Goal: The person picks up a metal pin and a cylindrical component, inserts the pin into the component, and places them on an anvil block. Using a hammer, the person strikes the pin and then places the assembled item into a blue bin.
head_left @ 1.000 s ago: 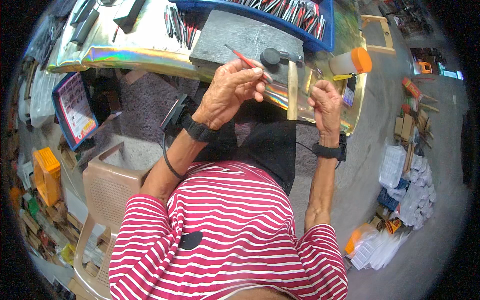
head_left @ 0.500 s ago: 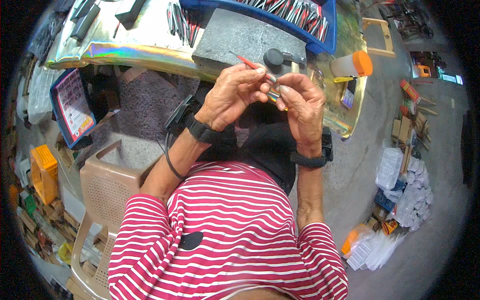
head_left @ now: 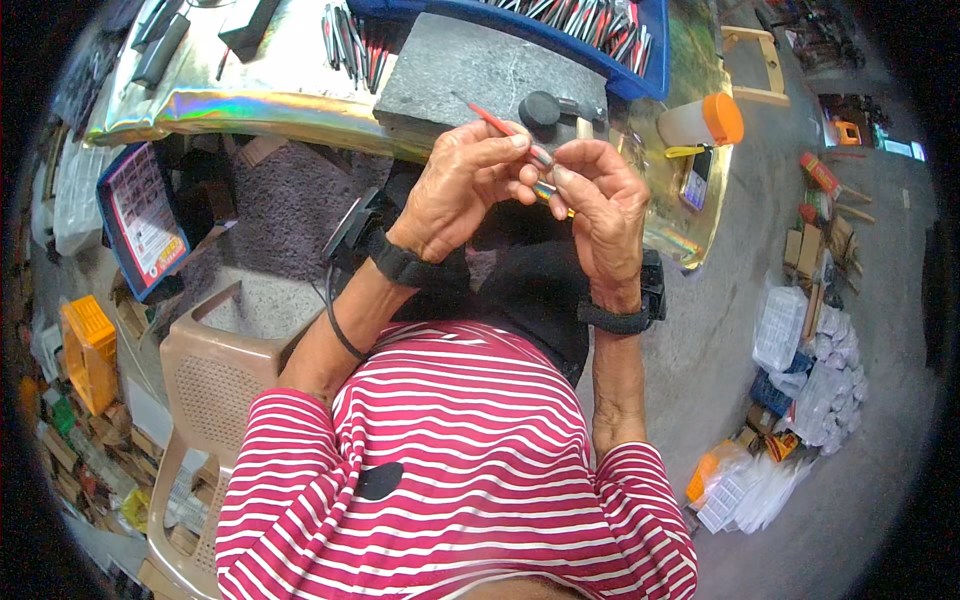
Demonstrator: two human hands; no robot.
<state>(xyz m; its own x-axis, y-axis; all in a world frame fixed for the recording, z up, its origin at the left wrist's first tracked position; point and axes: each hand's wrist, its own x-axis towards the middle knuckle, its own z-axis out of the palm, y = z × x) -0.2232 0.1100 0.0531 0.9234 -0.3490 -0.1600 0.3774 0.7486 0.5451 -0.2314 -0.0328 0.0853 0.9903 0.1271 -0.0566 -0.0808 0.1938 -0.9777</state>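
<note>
Between the thumb and fingers of my left hand point(head_left: 462, 185) is a slim red tool point(head_left: 490, 119) with a thin, pointed metal tip aimed up and left. Its lower end meets the fingertips of my right hand point(head_left: 606, 205), which are pinched together. Below those fingertips shows a short, thin piece with blue and yellow bands point(head_left: 545, 190); whether it joins the red tool is hidden. Both hands are held above my lap, at the near edge of a grey stone block point(head_left: 450, 75). On the block rests a hammer with a round black head point(head_left: 540, 110).
A blue tray point(head_left: 655, 60) of many slim red, black and silver pieces stands behind the block, with a loose bunch point(head_left: 350, 45) to its left. An orange-lidded jar point(head_left: 690, 125) and a phone point(head_left: 697, 182) lie at right. A plastic chair point(head_left: 215, 370) stands at left.
Both hands keep nearly the same pose and hold. The whole bench view has shifted slightly up and left.
</note>
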